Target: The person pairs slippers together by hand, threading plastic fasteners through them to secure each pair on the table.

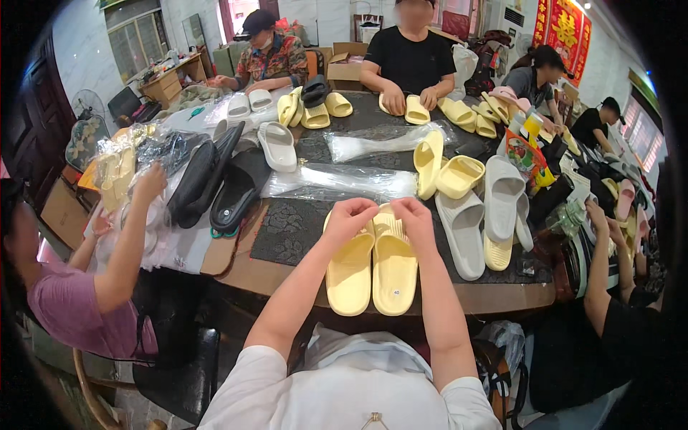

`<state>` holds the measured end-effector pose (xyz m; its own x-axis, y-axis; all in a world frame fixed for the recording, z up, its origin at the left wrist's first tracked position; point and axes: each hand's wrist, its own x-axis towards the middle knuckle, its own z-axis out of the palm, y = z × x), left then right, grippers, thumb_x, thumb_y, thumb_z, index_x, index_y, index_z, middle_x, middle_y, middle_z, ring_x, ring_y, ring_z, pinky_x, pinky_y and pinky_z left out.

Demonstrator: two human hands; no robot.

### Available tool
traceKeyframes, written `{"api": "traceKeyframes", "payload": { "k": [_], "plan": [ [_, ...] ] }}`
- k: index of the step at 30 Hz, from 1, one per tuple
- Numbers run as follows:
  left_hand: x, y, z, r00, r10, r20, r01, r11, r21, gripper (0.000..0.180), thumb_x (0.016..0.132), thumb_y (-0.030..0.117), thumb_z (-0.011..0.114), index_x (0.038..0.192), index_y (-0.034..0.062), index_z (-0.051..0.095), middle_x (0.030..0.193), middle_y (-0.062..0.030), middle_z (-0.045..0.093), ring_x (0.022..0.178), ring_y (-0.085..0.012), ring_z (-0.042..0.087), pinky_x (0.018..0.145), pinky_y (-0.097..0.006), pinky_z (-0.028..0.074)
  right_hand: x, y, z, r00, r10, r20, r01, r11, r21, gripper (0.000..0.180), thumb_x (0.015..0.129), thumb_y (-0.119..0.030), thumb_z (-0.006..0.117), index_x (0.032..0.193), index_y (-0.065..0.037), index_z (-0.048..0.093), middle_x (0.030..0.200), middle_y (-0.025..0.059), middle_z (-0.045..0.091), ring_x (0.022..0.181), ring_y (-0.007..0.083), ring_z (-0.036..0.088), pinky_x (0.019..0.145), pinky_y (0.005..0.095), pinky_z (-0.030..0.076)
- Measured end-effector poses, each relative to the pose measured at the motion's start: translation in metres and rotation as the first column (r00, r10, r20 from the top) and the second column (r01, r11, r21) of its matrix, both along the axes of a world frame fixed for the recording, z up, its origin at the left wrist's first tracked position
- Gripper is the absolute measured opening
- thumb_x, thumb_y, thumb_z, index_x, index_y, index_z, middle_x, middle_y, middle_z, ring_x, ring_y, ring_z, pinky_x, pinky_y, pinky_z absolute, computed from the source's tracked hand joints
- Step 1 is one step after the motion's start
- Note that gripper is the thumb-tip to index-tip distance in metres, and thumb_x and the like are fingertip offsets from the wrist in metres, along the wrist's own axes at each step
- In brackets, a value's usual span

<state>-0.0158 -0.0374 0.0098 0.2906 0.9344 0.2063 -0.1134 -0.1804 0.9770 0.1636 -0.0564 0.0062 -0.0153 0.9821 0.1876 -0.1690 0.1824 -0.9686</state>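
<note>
A pair of pale yellow slippers [395, 276] lies side by side at the table's near edge, heels toward me and jutting over it. Above their toe ends, my left hand [350, 218] and my right hand [413, 218] meet, fingertips pinched close together. Whatever they pinch is too small or hidden to name. Just beyond lies a bundle of thin translucent strands in a clear bag [344, 182], with a second such bundle [383, 140] behind it. Right of my hands are another yellow slipper [460, 176] and a grey slipper [462, 233].
Large black slippers [240, 188] and plastic bags [161, 154] sit to the left. More grey slippers [504, 197] stand at the right. Co-workers sit around the table; one person's hands [406, 104] hold yellow slippers across from me. A patterned black mat [287, 233] covers the tabletop.
</note>
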Motion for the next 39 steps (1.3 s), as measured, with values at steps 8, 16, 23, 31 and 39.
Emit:
{"api": "traceKeyframes", "payload": {
  "k": [8, 16, 23, 31, 39],
  "plan": [
    [-0.002, -0.001, 0.000, 0.998, 0.018, -0.056, -0.016, 1.000, 0.026, 0.018, 0.084, 0.016, 0.067, 0.092, -0.0001, 0.067, 0.072, 0.0039, 0.061, 0.063, -0.0014, 0.051, 0.054, -0.017, 0.039, -0.002, -0.004, 0.006, 0.992, -0.122, -0.038, 0.122, 0.993, 0.000, 0.012, 0.086, -0.013, 0.065, 0.089, -0.002, 0.064, 0.072, -0.0045, 0.056, 0.065, 0.0022, 0.048, 0.059, 0.0174, 0.037],
    [0.002, 0.004, -0.002, 0.996, 0.093, 0.013, -0.094, 0.990, 0.102, 0.019, 0.084, 0.016, 0.067, 0.094, -0.0005, 0.067, 0.075, 0.0009, 0.063, 0.068, -0.0042, 0.054, 0.060, -0.020, 0.043, 0.002, 0.005, -0.002, 0.975, -0.174, -0.138, 0.179, 0.984, 0.022, 0.010, 0.086, -0.013, 0.064, 0.088, -0.003, 0.063, 0.075, -0.0025, 0.058, 0.069, 0.0038, 0.051, 0.063, 0.0183, 0.039],
    [-0.023, 0.006, 0.009, 0.950, 0.277, 0.144, -0.303, 0.931, 0.203, 0.018, 0.086, 0.015, 0.064, 0.096, 0.0003, 0.068, 0.073, 0.0022, 0.061, 0.067, -0.0049, 0.054, 0.062, -0.019, 0.043, 0.001, 0.004, -0.021, 0.909, -0.414, 0.033, 0.385, 0.870, 0.308, 0.009, 0.083, -0.009, 0.067, 0.087, -0.003, 0.064, 0.074, -0.0057, 0.057, 0.063, 0.0005, 0.044, 0.056, 0.0166, 0.035],
    [-0.142, -0.010, 0.036, 0.448, 0.853, -0.269, -0.399, 0.460, 0.793, 0.025, 0.074, 0.008, 0.063, 0.099, 0.0032, 0.063, 0.087, -0.0088, 0.063, 0.089, -0.0256, 0.057, 0.083, -0.037, 0.044, -0.015, -0.055, 0.032, 0.889, -0.416, 0.189, 0.302, 0.845, 0.441, 0.031, 0.076, -0.009, 0.072, 0.104, -0.002, 0.059, 0.071, -0.0049, 0.041, 0.063, 0.0040, 0.037, 0.056, 0.0181, 0.032],
    [-0.296, 0.021, 0.056, -0.401, 0.804, -0.438, -0.383, 0.287, 0.878, 0.055, 0.072, 0.005, 0.059, 0.126, 0.0013, 0.044, 0.129, -0.0175, 0.048, 0.118, -0.0381, 0.043, 0.101, -0.045, 0.035, 0.001, -0.121, 0.008, 0.797, -0.284, 0.532, 0.150, 0.948, 0.281, 0.021, 0.076, -0.011, 0.071, 0.096, -0.004, 0.064, 0.057, -0.0006, 0.047, 0.051, 0.0089, 0.045, 0.051, 0.0230, 0.038]
  ]
}}
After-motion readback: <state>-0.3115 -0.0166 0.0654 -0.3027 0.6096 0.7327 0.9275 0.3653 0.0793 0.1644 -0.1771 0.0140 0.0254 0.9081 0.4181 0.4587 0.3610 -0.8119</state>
